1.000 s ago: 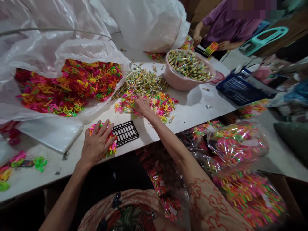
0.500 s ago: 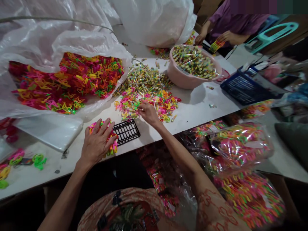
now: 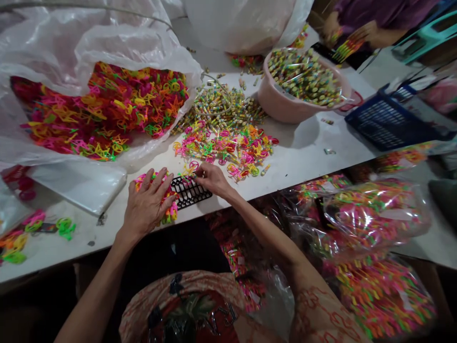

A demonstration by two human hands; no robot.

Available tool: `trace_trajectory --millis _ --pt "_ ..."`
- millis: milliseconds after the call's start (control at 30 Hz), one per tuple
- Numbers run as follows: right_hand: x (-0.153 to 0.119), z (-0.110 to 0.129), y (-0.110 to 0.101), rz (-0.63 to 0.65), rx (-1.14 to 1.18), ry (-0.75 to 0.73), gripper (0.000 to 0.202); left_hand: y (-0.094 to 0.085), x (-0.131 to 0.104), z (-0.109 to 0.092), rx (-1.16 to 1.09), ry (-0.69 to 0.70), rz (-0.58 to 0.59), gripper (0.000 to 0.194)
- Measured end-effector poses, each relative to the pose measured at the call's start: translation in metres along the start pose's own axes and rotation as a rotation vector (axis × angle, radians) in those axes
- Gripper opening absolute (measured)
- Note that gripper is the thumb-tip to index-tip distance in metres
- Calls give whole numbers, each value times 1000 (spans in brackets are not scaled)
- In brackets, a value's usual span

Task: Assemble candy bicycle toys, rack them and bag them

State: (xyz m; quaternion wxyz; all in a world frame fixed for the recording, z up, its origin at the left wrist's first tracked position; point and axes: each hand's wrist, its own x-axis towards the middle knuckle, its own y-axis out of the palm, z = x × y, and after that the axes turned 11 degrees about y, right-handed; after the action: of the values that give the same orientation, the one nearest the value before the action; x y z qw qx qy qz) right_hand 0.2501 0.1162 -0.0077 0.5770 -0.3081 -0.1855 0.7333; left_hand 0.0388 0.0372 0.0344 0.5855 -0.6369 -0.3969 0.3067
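Note:
My left hand (image 3: 144, 205) lies spread over a row of pink and yellow plastic pieces (image 3: 173, 212) at the left end of a black slotted rack (image 3: 193, 194). The fingers are stretched out and cover most of that row. My right hand (image 3: 213, 180) is closed in a pinch at the rack's far edge, with a small yellow plastic piece (image 3: 188, 170) at its fingertips. Slots in the rack's right part show bare. Just beyond lies a loose pile of coloured plastic pieces (image 3: 228, 145), several shaped like small rings with stems.
Behind the pile lie small striped tubes (image 3: 217, 105). A pink basin (image 3: 282, 102) is full of such tubes. A large plastic bag (image 3: 107, 109) of coloured pieces stands left. Beyond a blue basket (image 3: 385, 119), a co-worker's hands (image 3: 364, 33) hold coloured pieces. Packed bags (image 3: 378, 214) sit below the table's edge.
My right hand has moved from the loose pile towards me, to the rack's far edge, bringing a small yellow piece. My left hand stays on the row. The whole view has shifted slightly.

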Motion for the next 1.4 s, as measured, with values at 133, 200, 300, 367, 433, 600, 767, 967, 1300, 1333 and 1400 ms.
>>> trace_trajectory --millis 133,200,300,367,433,600,767,967,1300,1333,1400 --pt "-24 -13 33 43 681 215 29 -1 -1 0 -9 -4 7 54" --pt "-32 -14 44 14 776 239 31 -1 -1 0 -5 0 9 54" --pt "-42 -9 53 -47 661 182 27 -1 -1 1 6 -2 2 55" --pt "-48 -6 56 -57 571 147 22 0 -1 1 5 -3 1 55" --pt "-55 -4 61 -26 531 151 16 0 -1 2 0 0 8 56" --pt "-51 3 71 -37 523 206 9 0 -1 2 0 1 13 55" --pt "-12 15 64 -54 291 27 12 0 -2 2 4 4 22 55" --pt "13 22 49 119 -10 -128 9 -1 -1 2 -19 -4 32 55" --pt "3 32 28 134 -327 -155 28 -4 1 2 -36 45 20 55" --pt "4 24 14 44 -341 -96 31 -3 1 2 -30 46 14 54" --pt "12 7 -14 -181 -429 84 35 -3 2 2 -17 42 10 53"
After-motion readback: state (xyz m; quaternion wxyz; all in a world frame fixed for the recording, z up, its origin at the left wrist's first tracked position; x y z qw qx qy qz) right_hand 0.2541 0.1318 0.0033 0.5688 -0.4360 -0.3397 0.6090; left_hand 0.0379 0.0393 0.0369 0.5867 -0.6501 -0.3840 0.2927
